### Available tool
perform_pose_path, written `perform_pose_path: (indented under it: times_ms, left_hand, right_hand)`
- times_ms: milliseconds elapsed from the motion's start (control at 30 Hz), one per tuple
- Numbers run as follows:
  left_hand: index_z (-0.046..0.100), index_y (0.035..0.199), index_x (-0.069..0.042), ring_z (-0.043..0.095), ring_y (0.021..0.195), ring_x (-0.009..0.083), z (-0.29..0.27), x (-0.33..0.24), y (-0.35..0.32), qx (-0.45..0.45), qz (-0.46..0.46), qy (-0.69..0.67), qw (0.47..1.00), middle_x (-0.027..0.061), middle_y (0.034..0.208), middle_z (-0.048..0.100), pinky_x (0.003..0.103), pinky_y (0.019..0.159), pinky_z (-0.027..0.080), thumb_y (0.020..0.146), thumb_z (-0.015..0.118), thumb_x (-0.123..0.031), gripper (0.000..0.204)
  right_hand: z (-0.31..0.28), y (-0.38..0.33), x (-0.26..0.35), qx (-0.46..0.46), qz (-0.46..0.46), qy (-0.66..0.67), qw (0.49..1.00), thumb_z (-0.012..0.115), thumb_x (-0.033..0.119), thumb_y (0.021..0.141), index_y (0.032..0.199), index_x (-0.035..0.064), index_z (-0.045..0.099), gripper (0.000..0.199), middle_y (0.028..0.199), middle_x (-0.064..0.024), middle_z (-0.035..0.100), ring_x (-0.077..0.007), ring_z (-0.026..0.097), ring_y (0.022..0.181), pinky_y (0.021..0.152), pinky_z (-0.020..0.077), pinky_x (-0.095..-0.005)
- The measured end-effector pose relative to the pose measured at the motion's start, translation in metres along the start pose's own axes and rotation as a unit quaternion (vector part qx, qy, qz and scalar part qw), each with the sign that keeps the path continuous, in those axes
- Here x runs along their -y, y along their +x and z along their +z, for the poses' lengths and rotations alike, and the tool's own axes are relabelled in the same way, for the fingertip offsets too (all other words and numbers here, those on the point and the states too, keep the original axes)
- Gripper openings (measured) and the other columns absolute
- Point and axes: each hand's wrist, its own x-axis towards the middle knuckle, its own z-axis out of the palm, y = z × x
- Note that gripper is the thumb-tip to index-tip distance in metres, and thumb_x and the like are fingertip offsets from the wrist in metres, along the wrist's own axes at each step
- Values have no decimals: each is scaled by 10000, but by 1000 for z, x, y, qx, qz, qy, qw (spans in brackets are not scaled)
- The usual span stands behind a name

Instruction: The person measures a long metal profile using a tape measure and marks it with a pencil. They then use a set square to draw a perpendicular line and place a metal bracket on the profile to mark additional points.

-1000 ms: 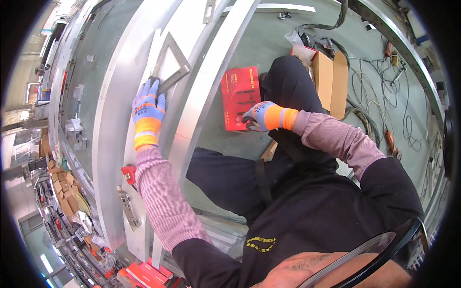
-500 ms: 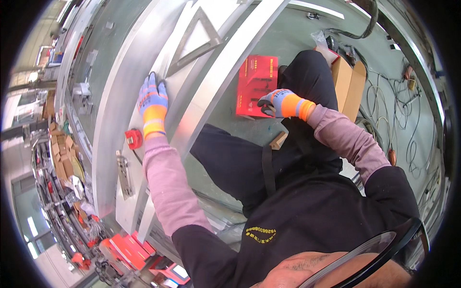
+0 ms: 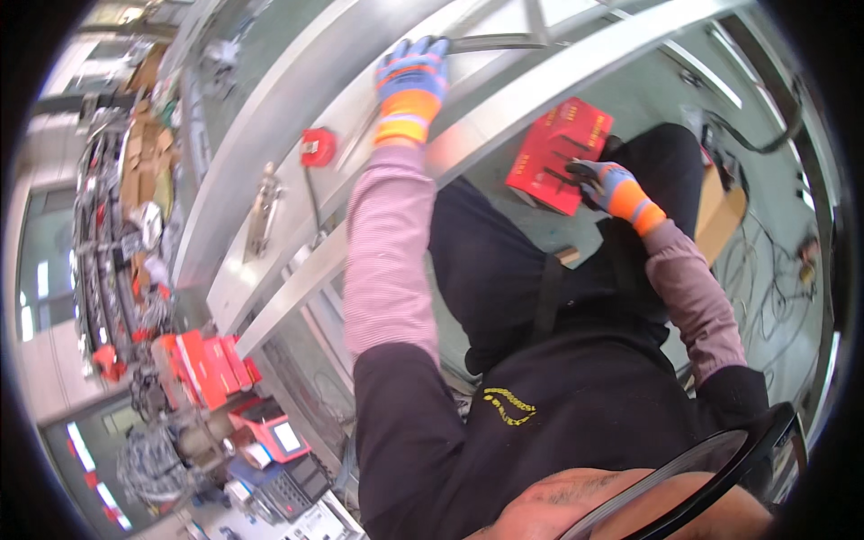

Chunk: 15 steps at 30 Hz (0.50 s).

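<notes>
My left hand [image 3: 410, 90], in a blue and orange work glove, lies flat with its fingers stretched out on a silver metal frame [image 3: 504, 121]. Its fingertips are beside a metal triangle square [image 3: 495, 41], partly cut off at the top. My right hand [image 3: 612, 191], gloved alike, is at the lower right edge of a red box [image 3: 565, 144] on the floor. Its dark fingertips are apart and overlap the box; whether they press on it is hard to tell. A red tape measure [image 3: 319, 147] and a metal hinge-like plate [image 3: 264, 211] rest on the frame, left of my forearm.
An open cardboard box [image 3: 720, 211] stands beyond my right knee, with loose cables [image 3: 765, 270] on the floor behind it. Red boxes [image 3: 205, 369], a red device with a screen [image 3: 281, 438] and heaped cardboard [image 3: 144, 162] are at the left.
The whole view has turned, so the frame, triangle and boxes appear tilted and shifted right. My left hand stays on the frame, closer to the triangle's edge. My right hand now overlaps the red box more.
</notes>
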Motion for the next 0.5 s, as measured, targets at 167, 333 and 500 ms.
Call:
perform_pose_path:
  times_ms: [167, 333, 500]
  left_hand:
    - [637, 1282, -235, 538, 1277, 315, -28, 10, -14, 8, -44, -3, 999, 62, 1370, 601, 458, 1057, 429, 910, 576, -367, 399]
    - [474, 1442, -61, 452, 1367, 338, -49, 100, -54, 140, -244, 62, 958, 197, 1478, 475, 454, 1150, 332, 858, 590, -559, 776]
    - [416, 1485, -57, 518, 1284, 342, -57, 146, -120, 130, -306, -33, 943, 209, 1401, 519, 419, 1072, 422, 855, 690, -422, 778]
  right_hand:
    - [5, 3, -4, 16, 6, -21, 1000, 651, 209, 885, 1253, 135, 621, 376, 1134, -103, 701, -342, 653, 1039, 868, 532, -418]
    - [11, 4, -17, 9, -19, -15, 1000, 623, 257, 913, 1278, 133, 611, 386, 1186, -118, 683, -352, 648, 1056, 887, 528, -435]
    - [10, 9, -6, -29, -56, 53, 997, 620, 197, 923, 1292, 109, 606, 380, 1147, -122, 685, -302, 682, 969, 869, 527, -380]
